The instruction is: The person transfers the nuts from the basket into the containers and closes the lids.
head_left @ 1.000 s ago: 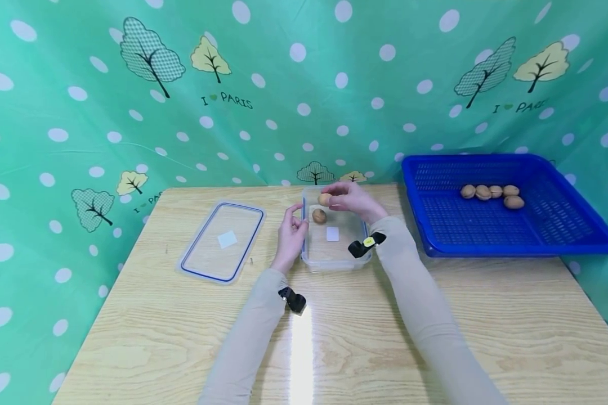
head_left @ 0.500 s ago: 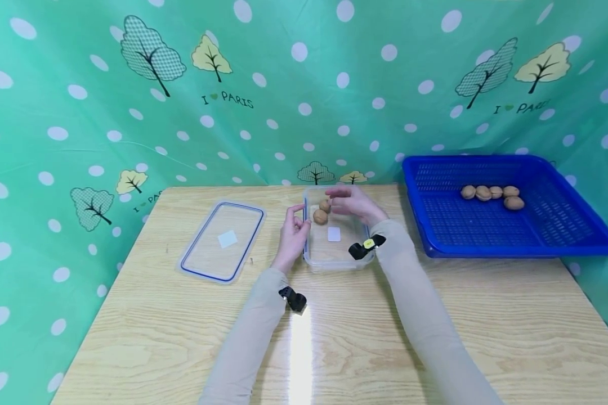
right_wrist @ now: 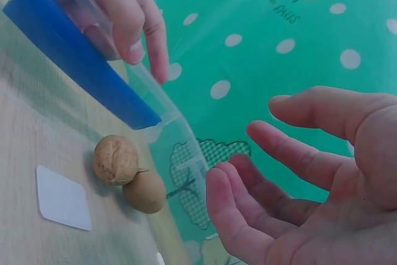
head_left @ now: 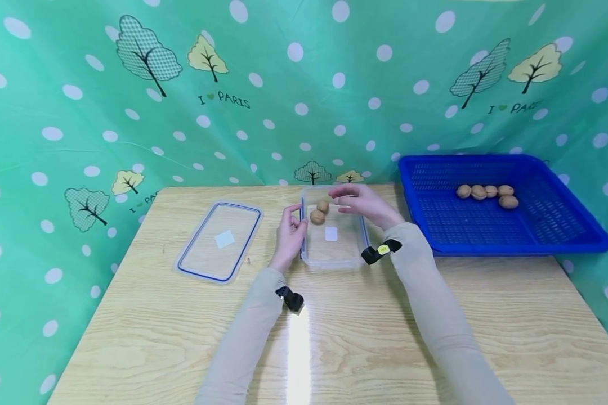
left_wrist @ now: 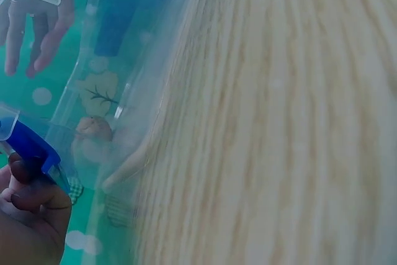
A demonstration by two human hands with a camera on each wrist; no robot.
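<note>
Two walnuts [head_left: 317,216] lie together near the far left corner of a clear plastic food container [head_left: 334,264]. My left hand [head_left: 290,233] holds the container's left wall by its rim, beside a blue locking flap [right_wrist: 74,54]. In the left wrist view the fingers [left_wrist: 37,200] bend at that blue flap. My right hand [head_left: 365,203] hovers over the container's far right part, fingers spread and slightly bent, with nothing in them. The right wrist view shows a gap between this hand's thumb and fingers [right_wrist: 298,153], apart from the walnuts.
A clear lid with a blue seal [head_left: 219,242] lies on the wooden table [head_left: 157,343] to the left. At the right stands a blue plastic basket [head_left: 486,247] with several walnuts [head_left: 478,192]. A green dotted cloth [head_left: 263,50] hangs behind the table. A white square label [head_left: 331,234] shows at the container's bottom.
My right hand has let go of a walnut, which now rests against the other one in the container. It has then drawn back slightly to the right. My left hand stays at the rim.
</note>
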